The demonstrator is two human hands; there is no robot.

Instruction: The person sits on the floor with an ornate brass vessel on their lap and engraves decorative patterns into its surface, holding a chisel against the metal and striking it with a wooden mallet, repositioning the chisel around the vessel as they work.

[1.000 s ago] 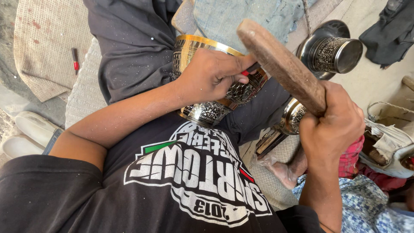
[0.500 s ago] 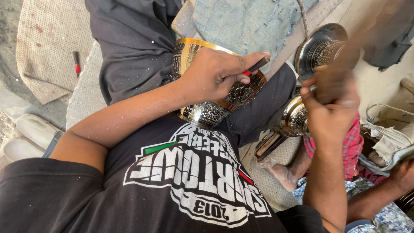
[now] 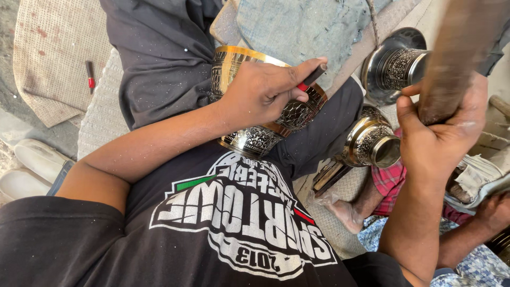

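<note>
An engraved metal bowl [image 3: 249,139] with a gold rim lies on its side in my lap. My left hand [image 3: 265,93] rests on it and pinches a thin dark chisel [image 3: 313,75] with a red band against the bowl's wall. My right hand [image 3: 438,135] is raised at the right, fist closed around a thick wooden mallet handle [image 3: 451,58] that is blurred and points up out of view.
Two engraved metal vases [image 3: 396,66] [image 3: 372,143] lie to the right of my knee. A red-tipped pen [image 3: 90,74] rests on a woven mat [image 3: 48,58] at the left. Another person's arm [image 3: 467,234] and checked cloth [image 3: 390,186] show at the lower right.
My right hand has swung the wooden mallet from a low slant near the bowl up to a raised position. The left hand and chisel have stayed on the bowl.
</note>
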